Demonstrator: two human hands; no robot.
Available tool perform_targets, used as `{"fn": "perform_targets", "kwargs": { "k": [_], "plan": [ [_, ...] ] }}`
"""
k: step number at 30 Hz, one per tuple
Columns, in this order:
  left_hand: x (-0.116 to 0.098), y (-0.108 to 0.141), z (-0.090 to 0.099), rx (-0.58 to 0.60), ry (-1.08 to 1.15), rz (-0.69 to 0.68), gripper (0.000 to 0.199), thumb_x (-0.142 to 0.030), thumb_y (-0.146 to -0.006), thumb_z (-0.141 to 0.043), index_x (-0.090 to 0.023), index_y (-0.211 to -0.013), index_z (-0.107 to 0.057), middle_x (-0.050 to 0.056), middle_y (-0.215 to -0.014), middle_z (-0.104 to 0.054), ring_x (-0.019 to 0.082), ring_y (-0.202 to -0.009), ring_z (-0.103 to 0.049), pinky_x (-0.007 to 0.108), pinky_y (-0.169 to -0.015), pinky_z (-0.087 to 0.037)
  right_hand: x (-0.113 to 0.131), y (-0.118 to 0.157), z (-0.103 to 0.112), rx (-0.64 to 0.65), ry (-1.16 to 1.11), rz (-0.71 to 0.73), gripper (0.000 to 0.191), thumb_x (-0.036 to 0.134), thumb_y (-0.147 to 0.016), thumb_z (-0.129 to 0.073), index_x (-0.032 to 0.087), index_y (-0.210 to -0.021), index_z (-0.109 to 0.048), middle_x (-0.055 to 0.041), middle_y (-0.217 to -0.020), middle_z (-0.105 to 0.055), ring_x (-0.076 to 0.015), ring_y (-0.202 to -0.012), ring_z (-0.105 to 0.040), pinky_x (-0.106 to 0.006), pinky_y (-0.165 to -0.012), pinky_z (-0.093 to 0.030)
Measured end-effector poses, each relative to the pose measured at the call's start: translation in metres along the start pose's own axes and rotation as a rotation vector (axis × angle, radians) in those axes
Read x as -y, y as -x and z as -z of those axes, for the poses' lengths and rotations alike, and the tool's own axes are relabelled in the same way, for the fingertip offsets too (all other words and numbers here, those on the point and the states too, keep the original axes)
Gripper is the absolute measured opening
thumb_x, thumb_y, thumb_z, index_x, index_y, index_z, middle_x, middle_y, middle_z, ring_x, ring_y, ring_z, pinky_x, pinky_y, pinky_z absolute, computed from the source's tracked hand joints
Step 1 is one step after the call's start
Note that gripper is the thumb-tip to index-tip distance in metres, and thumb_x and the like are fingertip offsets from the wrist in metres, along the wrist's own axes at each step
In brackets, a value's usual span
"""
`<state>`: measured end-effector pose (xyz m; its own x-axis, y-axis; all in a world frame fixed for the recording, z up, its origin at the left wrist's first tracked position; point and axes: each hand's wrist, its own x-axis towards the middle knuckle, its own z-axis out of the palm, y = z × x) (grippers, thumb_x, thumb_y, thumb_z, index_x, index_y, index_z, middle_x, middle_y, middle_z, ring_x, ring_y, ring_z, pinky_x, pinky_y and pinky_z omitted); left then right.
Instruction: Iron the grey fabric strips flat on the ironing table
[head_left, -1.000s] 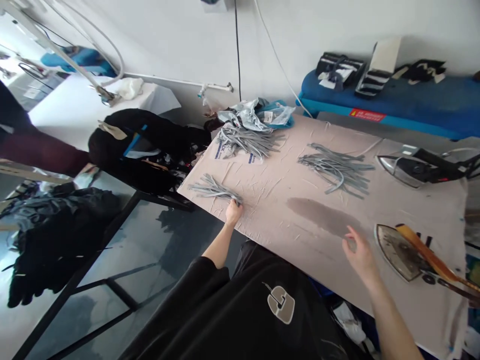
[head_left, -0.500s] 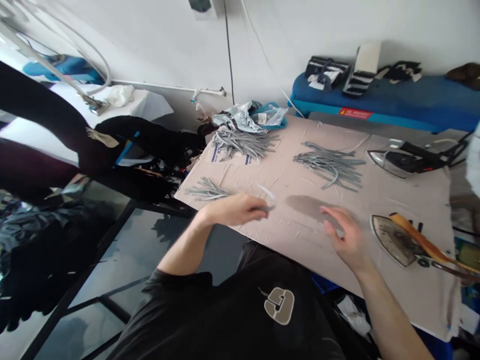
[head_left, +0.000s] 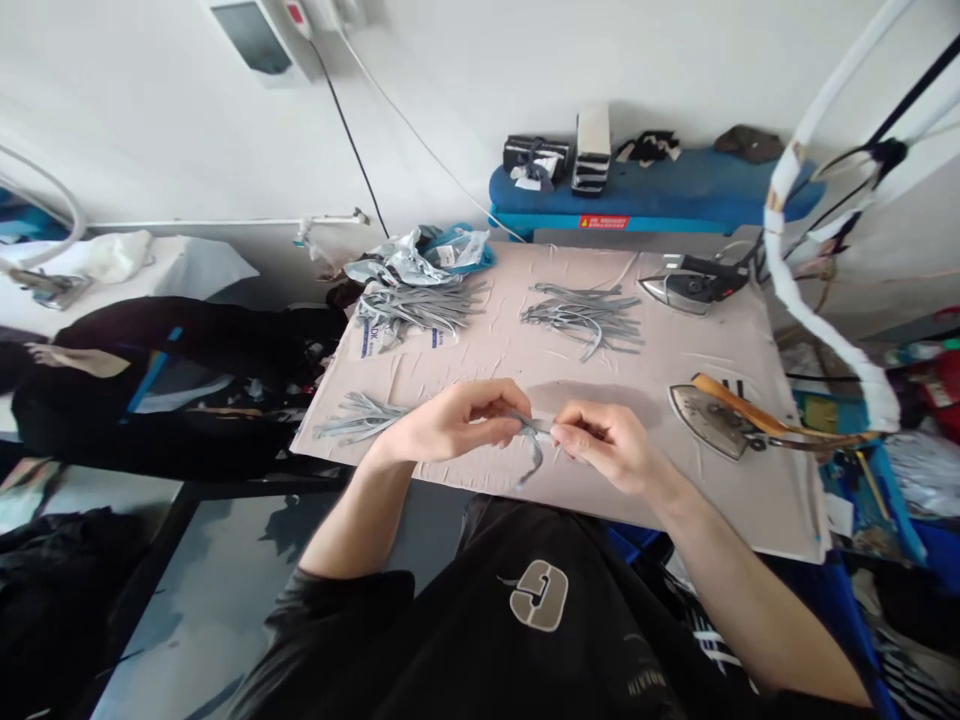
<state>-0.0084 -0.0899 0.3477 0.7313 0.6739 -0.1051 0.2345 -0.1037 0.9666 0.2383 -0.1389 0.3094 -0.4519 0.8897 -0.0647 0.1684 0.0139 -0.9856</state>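
Head view: the left hand [head_left: 450,420] and right hand [head_left: 604,445] meet above the pale board [head_left: 697,400], their fingertips [head_left: 553,432] closed narrowly on one grey strip [head_left: 536,455] from opposite sides; pinching this close keeps it steady. The thin, flexible strip curls downward at one end, over the board near its front edge. Bundles of similar strips [head_left: 416,308] lie farther along the board, and a flat iron [head_left: 709,420] sits to the right

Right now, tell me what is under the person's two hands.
The left hand and right hand pinch a grey strip that hangs over the pale board; the patch of board beneath the hands is hidden.
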Motion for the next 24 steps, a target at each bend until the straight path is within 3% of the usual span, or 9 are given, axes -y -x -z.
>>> {"fn": "perform_targets", "kwargs": {
  "k": [4,8,15,20,24],
  "plan": [
    [0.000,-0.005,-0.005,-0.043,0.120,-0.002,0.029,-0.047,-0.097,-0.061,-0.018,-0.100,-0.066,0.004,-0.076,-0.067,0.012,-0.067,-0.060,0.026,-0.059,-0.049,0.006,0.003,0.002,-0.017,-0.016,0.049,0.034,0.050,-0.098,-0.057,0.019,-0.087,-0.065,0.0040,-0.065,-0.050,-0.0081,-0.058,-0.043,-0.026,-0.055,-0.032],
    [-0.002,-0.011,-0.011,0.031,0.070,-0.051,0.040,-0.056,-0.098,-0.057,-0.018,-0.104,-0.068,0.006,-0.085,-0.070,0.015,-0.076,-0.062,0.029,-0.067,-0.051,0.014,0.001,0.000,-0.021,0.002,0.073,0.032,0.049,-0.099,-0.056,0.020,-0.088,-0.065,0.0037,-0.067,-0.051,-0.0083,-0.060,-0.044,-0.025,-0.057,-0.035],
    [-0.004,-0.014,-0.022,-0.035,-0.099,-0.175,0.027,-0.042,-0.099,-0.058,-0.020,-0.084,-0.064,0.004,-0.087,-0.061,0.014,-0.083,-0.058,0.030,-0.077,-0.050,0.012,0.003,0.003,-0.001,0.050,0.034,0.035,0.050,-0.096,-0.058,0.018,-0.084,-0.064,0.0021,-0.071,-0.054,-0.0083,-0.063,-0.044,-0.025,-0.057,-0.033],
    [-0.001,-0.009,-0.022,-0.063,-0.064,-0.181,0.022,-0.037,-0.098,-0.059,-0.019,-0.086,-0.062,0.003,-0.088,-0.060,0.013,-0.081,-0.058,0.029,-0.076,-0.049,-0.003,0.010,0.016,0.095,0.044,-0.064,0.037,0.053,-0.094,-0.060,0.018,-0.083,-0.066,0.0048,-0.062,-0.045,-0.0074,-0.055,-0.037,-0.025,-0.052,-0.025],
    [0.007,-0.004,-0.019,-0.073,-0.073,-0.150,0.017,-0.033,-0.099,-0.058,-0.019,-0.089,-0.061,0.002,-0.088,-0.058,0.012,-0.080,-0.057,0.027,-0.075,-0.048,-0.013,0.021,0.028,0.100,0.020,-0.129,0.042,0.058,-0.091,-0.062,0.018,-0.081,-0.062,0.0052,-0.061,-0.044,-0.0079,-0.056,-0.040,-0.025,-0.052,-0.028]
  ]
}}
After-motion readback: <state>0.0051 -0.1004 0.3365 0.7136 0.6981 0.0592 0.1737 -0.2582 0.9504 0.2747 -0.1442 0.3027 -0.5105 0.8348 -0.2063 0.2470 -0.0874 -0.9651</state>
